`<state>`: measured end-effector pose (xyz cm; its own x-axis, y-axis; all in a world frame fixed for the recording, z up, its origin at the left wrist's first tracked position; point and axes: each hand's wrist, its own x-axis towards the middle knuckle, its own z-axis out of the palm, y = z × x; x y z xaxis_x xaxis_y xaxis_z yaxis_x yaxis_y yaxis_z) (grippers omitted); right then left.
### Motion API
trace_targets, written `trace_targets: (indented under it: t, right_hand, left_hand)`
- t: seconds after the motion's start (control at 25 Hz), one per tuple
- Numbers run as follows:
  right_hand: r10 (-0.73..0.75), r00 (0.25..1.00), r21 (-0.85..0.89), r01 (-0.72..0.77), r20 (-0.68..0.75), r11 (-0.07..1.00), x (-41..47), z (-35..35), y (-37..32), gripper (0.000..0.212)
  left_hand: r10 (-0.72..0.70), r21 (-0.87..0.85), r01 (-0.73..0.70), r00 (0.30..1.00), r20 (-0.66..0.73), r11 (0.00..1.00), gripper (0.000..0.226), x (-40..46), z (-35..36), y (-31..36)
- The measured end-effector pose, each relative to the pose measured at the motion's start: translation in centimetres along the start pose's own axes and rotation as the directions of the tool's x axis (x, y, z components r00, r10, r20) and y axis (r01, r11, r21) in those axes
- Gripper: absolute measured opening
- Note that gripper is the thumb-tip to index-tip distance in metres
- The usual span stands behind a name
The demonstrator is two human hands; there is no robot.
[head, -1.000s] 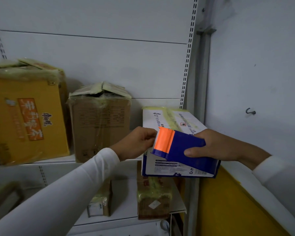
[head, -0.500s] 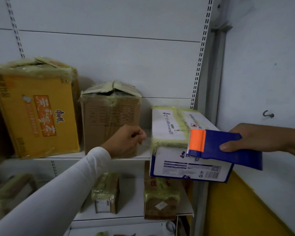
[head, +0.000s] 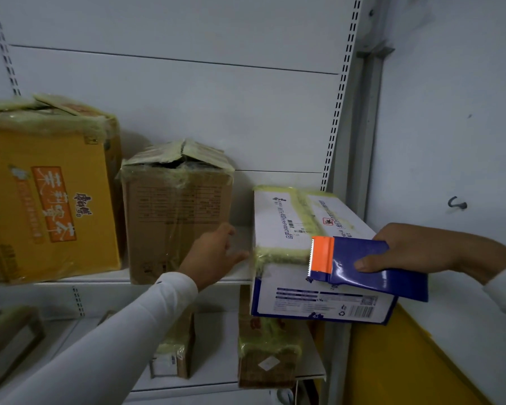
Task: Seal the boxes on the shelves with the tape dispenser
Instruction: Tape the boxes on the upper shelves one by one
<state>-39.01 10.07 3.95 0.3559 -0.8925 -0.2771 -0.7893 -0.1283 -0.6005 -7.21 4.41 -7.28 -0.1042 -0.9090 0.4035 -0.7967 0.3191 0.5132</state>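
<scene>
The left hand (head: 214,258), fingers now loosening and holding nothing, is leaving the taped white box (head: 289,223) and reaching toward the brown box (head: 176,211) mid-shelf, while the right hand (head: 412,249) is gripping the tape dispenser (head: 362,264), suggesting the brown box is being sealed next

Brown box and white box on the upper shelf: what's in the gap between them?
Head view: the left hand, fingers spread, reaches into the gap between the brown box and white box; behind it, bare shelf.

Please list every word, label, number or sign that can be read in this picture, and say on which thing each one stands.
Large orange-yellow cardboard box: "康師傅" in black; big white characters on its orange panel, too stylised to read surely.
White and blue cardboard box: small red-framed sign, recycling symbol, barcode; print too small.
Plain brown cardboard box: print blurred.
Blue tape dispenser: none.
</scene>
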Motion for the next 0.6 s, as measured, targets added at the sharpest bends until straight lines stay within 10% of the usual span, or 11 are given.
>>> trace_targets:
  t: [0.16,0.36,0.52,0.6]
  right_hand:
    - [0.004,1.000,0.018,-0.004,0.010,1.000,0.3,0.0,0.0,0.016]
    - [0.032,0.999,0.020,-0.032,0.030,0.999,0.7,0.0,0.3,0.021]
    - [0.057,0.998,-0.025,-0.056,0.030,0.998,0.9,-0.1,0.4,0.022]
    - [0.063,0.998,-0.049,-0.062,0.021,0.997,1.0,-0.2,0.5,0.024]
  left_hand:
    - [0.361,0.101,-0.371,0.926,0.108,0.923,0.055,-0.6,0.4,0.9]
    - [0.300,-0.165,-0.271,0.935,0.188,0.948,0.047,-0.3,1.7,0.8]
    - [0.447,0.479,-0.430,0.890,0.086,0.765,0.081,0.9,0.6,2.6]
    - [0.506,0.450,-0.514,0.849,0.149,0.730,0.088,1.7,0.8,4.2]
